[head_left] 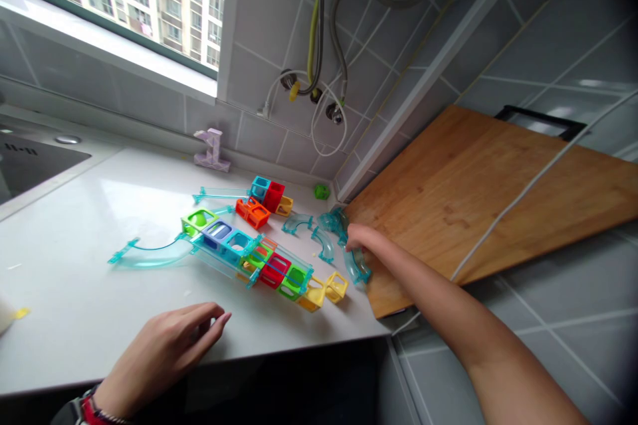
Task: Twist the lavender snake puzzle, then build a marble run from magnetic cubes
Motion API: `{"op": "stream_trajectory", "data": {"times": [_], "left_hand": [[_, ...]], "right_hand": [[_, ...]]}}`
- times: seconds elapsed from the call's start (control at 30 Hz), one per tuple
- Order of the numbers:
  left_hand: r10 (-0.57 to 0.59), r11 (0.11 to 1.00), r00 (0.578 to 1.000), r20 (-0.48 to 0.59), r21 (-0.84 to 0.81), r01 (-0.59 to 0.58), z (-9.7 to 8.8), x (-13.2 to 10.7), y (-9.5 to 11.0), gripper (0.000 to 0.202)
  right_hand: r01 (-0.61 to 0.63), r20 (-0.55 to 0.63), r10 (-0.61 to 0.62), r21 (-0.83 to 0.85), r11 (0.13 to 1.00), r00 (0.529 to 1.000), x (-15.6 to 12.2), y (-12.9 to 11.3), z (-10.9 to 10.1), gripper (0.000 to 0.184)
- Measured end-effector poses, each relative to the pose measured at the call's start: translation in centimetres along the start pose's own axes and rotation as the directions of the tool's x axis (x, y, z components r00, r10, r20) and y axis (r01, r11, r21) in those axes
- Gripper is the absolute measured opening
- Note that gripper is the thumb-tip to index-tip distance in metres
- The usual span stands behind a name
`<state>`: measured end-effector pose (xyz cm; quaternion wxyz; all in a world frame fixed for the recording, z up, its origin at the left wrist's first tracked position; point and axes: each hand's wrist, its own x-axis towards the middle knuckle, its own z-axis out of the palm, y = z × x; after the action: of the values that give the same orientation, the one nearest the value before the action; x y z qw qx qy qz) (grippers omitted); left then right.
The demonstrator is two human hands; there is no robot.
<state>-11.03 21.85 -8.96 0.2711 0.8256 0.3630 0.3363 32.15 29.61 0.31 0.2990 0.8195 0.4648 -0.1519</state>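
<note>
My left hand [174, 345] rests at the counter's front edge with its fingers loosely bent. A gap shows between thumb and forefinger, and nothing is in them. My right hand [363, 238] reaches down among clear teal curved track pieces at the right. One curved piece [356, 267] lies just below it, another [323, 244] to its left, and a small cluster [331, 220] just beyond. Its fingertips are mostly hidden, so its grip does not show. Between my hands lies a long toy structure of coloured open cubes [274, 269] with teal tracks, including a curved chute [154, 255] at its left end.
Behind the structure sit loose red, blue, orange and yellow cubes [274, 194] and a straight clear track [222, 194]. A green cube [321, 192] stands near the corner. A wooden board [473, 199] leans at the right, crossed by a white cable [528, 189]. A sink [40, 153] is at the left.
</note>
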Motion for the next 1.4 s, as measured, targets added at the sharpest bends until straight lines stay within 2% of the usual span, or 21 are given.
{"op": "stream_trajectory", "data": {"times": [0.1,0.27,0.4,0.47,0.5,0.57,0.6,0.67,0.73,0.77,0.8,0.87,0.97,1.03,1.1,1.2,1.3,1.33,1.4], "left_hand": [[0.05,0.999,0.993,0.107,-0.015,-0.049,0.1,-0.2,-0.4,0.031],[0.068,0.996,0.998,0.012,-0.054,-0.067,-0.2,-0.3,0.0,0.028],[0.005,0.979,1.0,-0.016,-0.202,-0.008,-1.4,1.4,3.0,0.022],[-0.038,0.947,0.999,0.013,-0.318,0.041,-1.8,2.9,5.2,0.019],[-0.064,0.923,0.997,0.033,-0.377,0.072,-2.0,3.7,6.3,0.021],[-0.113,0.861,0.99,0.08,-0.489,0.138,-1.9,5.1,8.3,0.03],[-0.124,0.825,0.986,0.109,-0.541,0.163,-1.7,5.7,9.2,0.036],[-0.128,0.755,0.981,0.144,-0.627,0.191,-1.2,6.5,10.7,0.055],[-0.13,0.681,0.981,0.141,-0.707,0.192,-0.7,6.8,12.0,0.074],[-0.129,0.635,0.982,0.135,-0.75,0.187,-0.6,6.8,12.5,0.078],[-0.121,0.583,0.984,0.128,-0.793,0.175,-0.5,6.6,13.0,0.078],[-0.108,0.483,0.988,0.108,-0.863,0.147,-0.5,5.9,13.7,0.066],[-0.164,0.426,0.981,0.106,-0.889,0.167,-1.1,4.1,13.6,0.054],[-0.271,0.418,0.955,0.123,-0.878,0.232,-1.9,2.7,12.5,0.06],[-0.401,0.4,0.908,0.121,-0.869,0.292,-2.8,1.2,10.6,0.072],[-0.56,0.409,0.826,0.064,-0.846,0.343,-4.3,-0.6,6.7,0.085],[-0.61,0.523,0.792,-0.011,-0.757,0.392,-5.1,-1.5,2.6,0.099],[-0.608,0.572,0.793,-0.034,-0.711,0.408,-5.2,-1.6,1.4,0.101],[-0.578,0.672,0.813,-0.068,-0.606,0.426,-5.1,-1.5,-0.5,0.091]], "right_hand": [[0.02,-0.101,-0.017,0.026,0.999,0.995,-0.3,0.3,0.2,0.037],[0.107,-0.27,-0.074,0.111,0.988,0.96,-2.0,2.0,-1.4,0.022],[0.235,-0.493,-0.135,0.148,0.961,0.859,-4.6,2.9,-3.4,0.029],[0.369,-0.617,-0.193,0.17,0.914,0.763,-6.5,3.0,-4.2,0.037],[0.469,-0.677,-0.231,0.189,0.863,0.699,-7.6,2.8,-4.5,0.04],[0.685,-0.77,-0.296,0.238,0.688,0.565,-10.1,2.3,-4.8,0.046],[0.763,-0.781,-0.327,0.274,0.585,0.532,-11.5,1.9,-4.8,0.05],[0.849,-0.769,-0.393,0.359,0.388,0.505,-14.5,0.8,-4.6,0.054],[0.865,-0.697,-0.526,0.468,0.182,0.487,-17.5,-0.5,-4.2,0.054],[0.857,-0.681,-0.566,0.507,0.092,0.464,-18.9,-1.2,-3.9,0.054],[0.841,-0.668,-0.596,0.54,0.025,0.447,-20.1,-1.8,-3.6,0.054],[0.803,-0.631,-0.643,0.594,-0.042,0.433,-22.1,-3.2,-3.0,0.054],[0.77,-0.578,-0.685,0.637,-0.039,0.443,-23.5,-5.0,-2.5,0.054],[0.77,-0.571,-0.679,0.638,-0.013,0.461,-23.4,-6.2,-2.7,0.052],[0.784,-0.595,-0.641,0.62,0.016,0.484,-22.4,-7.3,-3.5,0.051],[0.819,-0.664,-0.542,0.568,0.083,0.515,-19.9,-9.5,-5.9,0.056],[0.866,-0.702,-0.51,0.437,0.244,0.498,-17.3,-12.9,-9.0,0.058],[0.868,-0.693,-0.524,0.382,0.317,0.496,-16.7,-14.3,-9.9,0.057],[0.846,-0.669,-0.536,0.297,0.442,0.515,-15.9,-17.2,-11.2,0.057]]}}
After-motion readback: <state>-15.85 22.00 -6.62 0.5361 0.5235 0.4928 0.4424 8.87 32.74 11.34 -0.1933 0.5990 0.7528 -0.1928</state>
